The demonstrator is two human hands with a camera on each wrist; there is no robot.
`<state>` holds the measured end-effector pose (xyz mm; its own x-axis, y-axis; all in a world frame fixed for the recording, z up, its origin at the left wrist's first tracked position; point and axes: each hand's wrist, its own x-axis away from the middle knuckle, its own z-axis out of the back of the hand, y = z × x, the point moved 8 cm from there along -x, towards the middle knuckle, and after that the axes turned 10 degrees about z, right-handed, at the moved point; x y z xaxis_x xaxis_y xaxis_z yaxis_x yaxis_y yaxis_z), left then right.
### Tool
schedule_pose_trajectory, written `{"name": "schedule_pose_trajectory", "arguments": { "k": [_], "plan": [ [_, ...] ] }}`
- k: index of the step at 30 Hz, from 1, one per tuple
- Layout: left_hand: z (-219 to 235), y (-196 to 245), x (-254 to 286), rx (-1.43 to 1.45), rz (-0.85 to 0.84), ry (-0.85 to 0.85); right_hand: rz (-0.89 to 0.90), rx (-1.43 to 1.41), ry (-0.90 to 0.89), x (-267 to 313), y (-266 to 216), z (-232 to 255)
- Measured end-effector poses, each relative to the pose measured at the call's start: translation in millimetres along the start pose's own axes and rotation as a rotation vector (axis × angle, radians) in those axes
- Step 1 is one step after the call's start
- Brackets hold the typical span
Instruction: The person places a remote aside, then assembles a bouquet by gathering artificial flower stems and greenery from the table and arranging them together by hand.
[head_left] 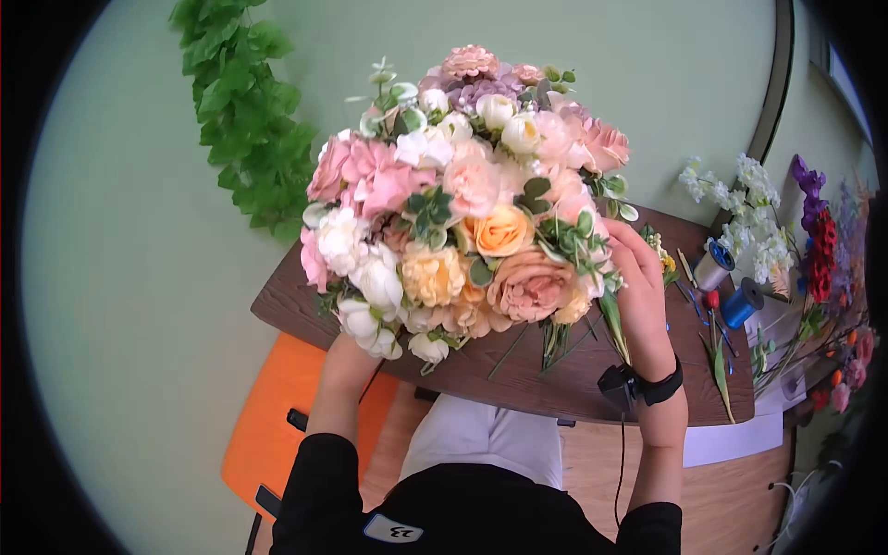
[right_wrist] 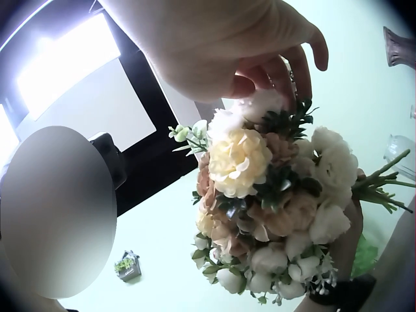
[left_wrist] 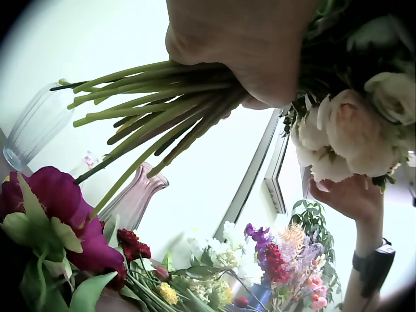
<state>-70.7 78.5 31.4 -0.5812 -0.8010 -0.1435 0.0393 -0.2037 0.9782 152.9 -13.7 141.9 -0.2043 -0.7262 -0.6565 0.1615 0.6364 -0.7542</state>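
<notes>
A large bouquet [head_left: 472, 203] of pink, peach, white and cream artificial flowers fills the middle of the head view. My left hand [left_wrist: 240, 45] grips its bundled green stems [left_wrist: 169, 101], whose cut ends fan out past the fist in the left wrist view. From the head camera most of that left hand [head_left: 347, 365] is hidden beneath the blooms. At the bouquet's right side is my right hand [head_left: 638, 296], its fingers loosely bent against the outer flowers and leaves. In the right wrist view the right hand's fingertips [right_wrist: 299, 75] touch the edge beside white blooms [right_wrist: 260, 104].
A dark wooden table [head_left: 444, 384] lies below the bouquet. To its right are a blue spool [head_left: 742, 302], a silver spool [head_left: 714, 264] and loose flower stems. A clear vase [left_wrist: 39, 123] and a pink vase [left_wrist: 133, 198] stand nearby. An orange seat [head_left: 277, 416] is at left.
</notes>
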Motion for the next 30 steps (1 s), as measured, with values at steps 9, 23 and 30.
{"name": "schedule_pose_trajectory", "arguments": {
  "k": [9,23,30],
  "plan": [
    [-11,8,-16,0.059,-0.029,-0.072,-0.053,0.009,0.057,0,22,13],
    [-71,0,-46,0.184,-0.018,-0.302,-0.328,0.369,0.064,33,100,155],
    [-82,11,-59,0.233,-0.05,-0.359,-0.65,0.481,-0.035,69,144,177]
  ]
}}
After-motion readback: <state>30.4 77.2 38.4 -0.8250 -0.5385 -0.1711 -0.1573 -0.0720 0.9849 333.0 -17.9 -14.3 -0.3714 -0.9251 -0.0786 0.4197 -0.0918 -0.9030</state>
